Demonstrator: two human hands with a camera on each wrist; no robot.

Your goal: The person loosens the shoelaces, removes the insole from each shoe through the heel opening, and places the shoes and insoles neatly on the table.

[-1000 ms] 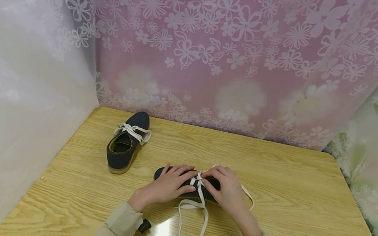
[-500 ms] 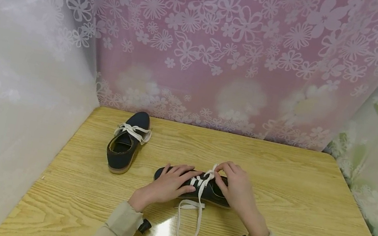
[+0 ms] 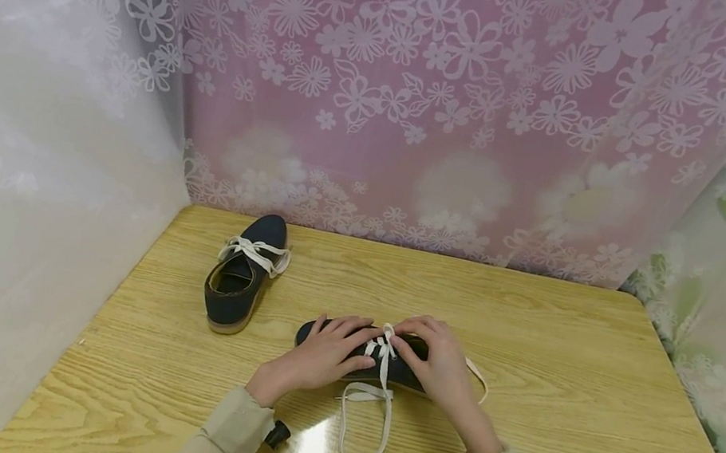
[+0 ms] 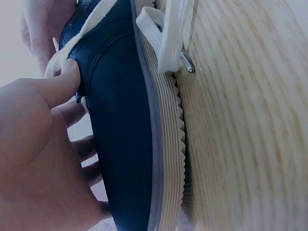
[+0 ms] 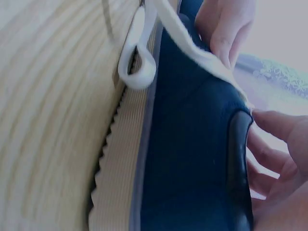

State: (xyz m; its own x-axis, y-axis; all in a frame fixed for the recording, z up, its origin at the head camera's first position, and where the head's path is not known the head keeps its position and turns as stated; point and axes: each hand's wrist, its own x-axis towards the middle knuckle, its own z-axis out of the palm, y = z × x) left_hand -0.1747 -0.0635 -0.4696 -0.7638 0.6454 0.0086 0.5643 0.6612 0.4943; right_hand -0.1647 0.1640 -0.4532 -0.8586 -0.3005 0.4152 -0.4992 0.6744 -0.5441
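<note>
A dark navy shoe [image 3: 402, 376] lies sideways on the table, toe to the left, with a white shoelace [image 3: 384, 376] through its eyelets. Across its toe and laced front rests my left hand [image 3: 318, 356], fingers spread on top and thumb on the near side. In the left wrist view, that thumb [image 4: 65, 84] touches the upper right beside the lace. My right hand [image 3: 443, 366] pinches the shoelace between thumb and forefinger over the shoe's opening, where a small white loop stands up. The right wrist view shows the lace [image 5: 192, 48] running taut across the shoe's side.
A second navy shoe [image 3: 227, 310], its white lace tied in a bow, stands at the back left of the wooden table [image 3: 536, 322]. One lace end lies in a long loop in front; another trails right. Patterned curtains [image 3: 420, 148] surround the table's back and sides.
My right hand drew the lace toward the heel half a second ago, then came back left and lower over the tongue. The left hand and both shoes stay in place.
</note>
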